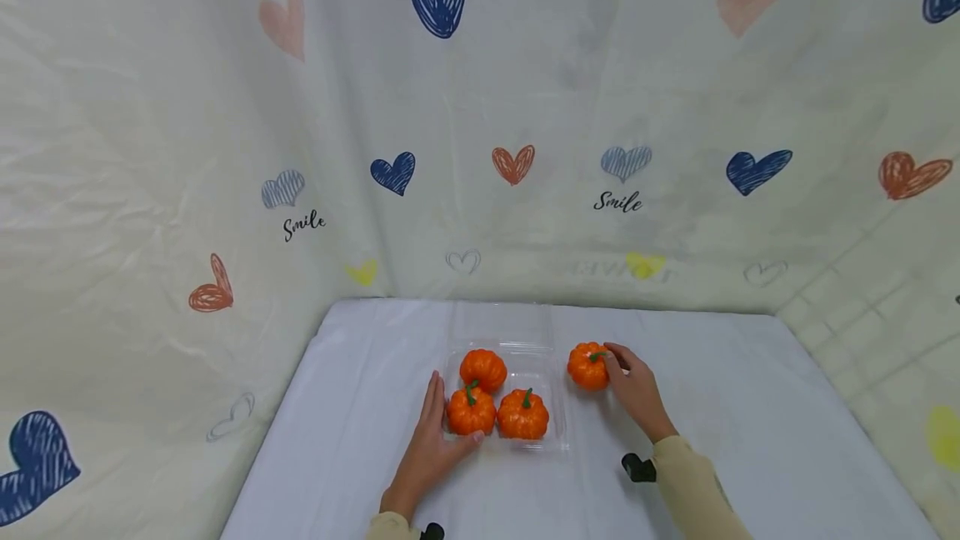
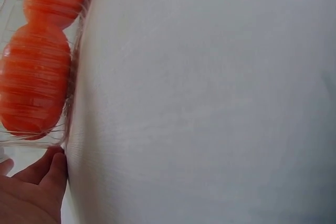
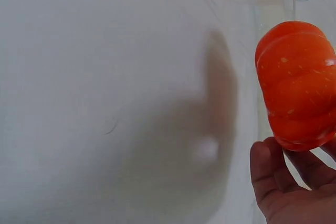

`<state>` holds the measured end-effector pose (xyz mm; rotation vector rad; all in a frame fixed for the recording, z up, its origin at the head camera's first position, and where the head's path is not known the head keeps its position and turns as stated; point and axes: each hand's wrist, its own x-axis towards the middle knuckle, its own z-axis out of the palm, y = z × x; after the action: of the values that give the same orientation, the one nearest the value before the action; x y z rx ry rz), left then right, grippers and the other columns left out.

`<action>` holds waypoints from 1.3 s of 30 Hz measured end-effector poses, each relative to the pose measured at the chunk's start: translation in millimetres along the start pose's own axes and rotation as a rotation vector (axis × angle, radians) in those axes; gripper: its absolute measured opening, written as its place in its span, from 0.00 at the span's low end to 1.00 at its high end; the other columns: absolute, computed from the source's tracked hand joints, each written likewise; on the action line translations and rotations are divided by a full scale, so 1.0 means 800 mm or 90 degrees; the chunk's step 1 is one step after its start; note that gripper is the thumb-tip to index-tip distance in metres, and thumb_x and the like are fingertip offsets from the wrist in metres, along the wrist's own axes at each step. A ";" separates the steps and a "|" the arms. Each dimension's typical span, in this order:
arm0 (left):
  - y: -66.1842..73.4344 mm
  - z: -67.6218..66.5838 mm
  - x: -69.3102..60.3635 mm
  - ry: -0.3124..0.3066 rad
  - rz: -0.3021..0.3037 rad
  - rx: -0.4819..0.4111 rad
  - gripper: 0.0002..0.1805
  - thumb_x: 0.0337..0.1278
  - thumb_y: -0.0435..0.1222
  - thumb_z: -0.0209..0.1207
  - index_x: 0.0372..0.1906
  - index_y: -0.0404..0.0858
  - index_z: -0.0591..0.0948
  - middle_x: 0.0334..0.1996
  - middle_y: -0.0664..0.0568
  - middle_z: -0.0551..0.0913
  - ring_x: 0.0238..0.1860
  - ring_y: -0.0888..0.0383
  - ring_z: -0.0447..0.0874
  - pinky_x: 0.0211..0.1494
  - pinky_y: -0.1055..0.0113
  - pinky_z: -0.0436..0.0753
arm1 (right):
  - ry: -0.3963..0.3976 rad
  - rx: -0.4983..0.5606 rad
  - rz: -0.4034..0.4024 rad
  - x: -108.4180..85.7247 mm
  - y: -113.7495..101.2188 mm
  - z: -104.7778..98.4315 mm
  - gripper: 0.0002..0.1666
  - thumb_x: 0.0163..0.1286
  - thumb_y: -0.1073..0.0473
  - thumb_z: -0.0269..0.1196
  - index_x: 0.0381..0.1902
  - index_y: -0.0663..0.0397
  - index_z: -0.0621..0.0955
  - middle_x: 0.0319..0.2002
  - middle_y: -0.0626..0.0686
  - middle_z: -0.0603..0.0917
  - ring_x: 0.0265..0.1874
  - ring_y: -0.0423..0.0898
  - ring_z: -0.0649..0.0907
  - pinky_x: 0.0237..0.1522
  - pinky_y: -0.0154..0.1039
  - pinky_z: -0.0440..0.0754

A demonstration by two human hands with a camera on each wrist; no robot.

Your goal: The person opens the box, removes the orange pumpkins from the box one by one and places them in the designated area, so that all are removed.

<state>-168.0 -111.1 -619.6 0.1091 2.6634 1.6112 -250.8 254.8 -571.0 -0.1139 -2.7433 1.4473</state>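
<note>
A clear plastic clamshell box (image 1: 557,423) lies with its lid (image 1: 502,323) folded back, away from me. Three small orange toy pumpkins sit inside: one at the back left (image 1: 483,369), one at the front left (image 1: 470,413) and one at the front right (image 1: 523,417). My left hand (image 1: 435,448) rests against the box's near left corner, fingers straight along its left side and thumb at the front edge. To the right of the box, my right hand (image 1: 633,386) grips a fourth orange pumpkin (image 3: 296,82) with a green stem, held above the cloth, its shadow apart from it.
A white cloth (image 1: 675,357) covers the table. Behind it and at both sides hangs a pale curtain (image 1: 525,90) printed with hearts. Dark wrist straps (image 1: 639,467) show near the sleeves.
</note>
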 end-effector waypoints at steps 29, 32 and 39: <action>0.007 -0.002 0.002 0.010 -0.007 0.015 0.68 0.53 0.65 0.73 0.88 0.41 0.49 0.88 0.53 0.42 0.84 0.43 0.53 0.78 0.39 0.63 | 0.013 0.000 0.070 0.016 0.022 0.015 0.31 0.90 0.53 0.44 0.77 0.70 0.69 0.72 0.72 0.72 0.71 0.69 0.71 0.75 0.64 0.68; 0.006 -0.001 0.002 0.010 -0.006 0.015 0.67 0.54 0.65 0.73 0.88 0.41 0.50 0.88 0.53 0.42 0.84 0.43 0.52 0.78 0.39 0.63 | 0.015 0.001 0.081 0.014 0.021 0.014 0.33 0.90 0.50 0.41 0.79 0.69 0.66 0.75 0.72 0.69 0.74 0.69 0.69 0.77 0.64 0.65; 0.000 0.000 0.003 0.010 -0.001 0.018 0.68 0.54 0.65 0.73 0.89 0.41 0.49 0.88 0.53 0.41 0.84 0.43 0.53 0.78 0.39 0.63 | 0.008 0.023 0.087 0.006 0.007 0.001 0.38 0.90 0.44 0.39 0.85 0.62 0.58 0.81 0.69 0.62 0.78 0.69 0.63 0.78 0.65 0.62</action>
<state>-170.0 -111.1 -619.2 0.0958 2.6977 1.5800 -255.7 257.7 -576.0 -0.3138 -2.7457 1.5209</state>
